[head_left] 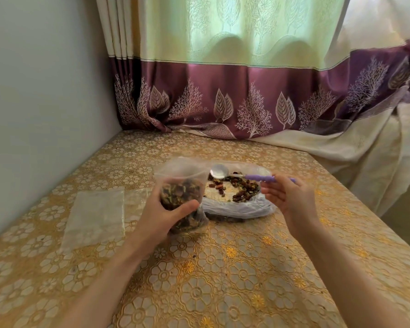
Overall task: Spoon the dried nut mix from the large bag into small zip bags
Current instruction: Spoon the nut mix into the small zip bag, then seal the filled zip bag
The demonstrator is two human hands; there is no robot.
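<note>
Holding a small zip bag (182, 185) upright, the left hand (162, 216) had its fingers and thumb curled round the bag's lower part. The bag's top was open, and nut mix filled its bottom half. The right hand (291, 197) pinched the purple handle of a spoon (242, 175). The spoon's metal bowl looked empty and hung over the large bag (240, 204), just beside the small bag's open top. The large bag lay open on the surface (234, 268), with dark nuts and raisins heaped on its right side. An empty flat bag (96, 216) lay on the surface to the left. A purple and green curtain (223, 79) hung behind.
</note>
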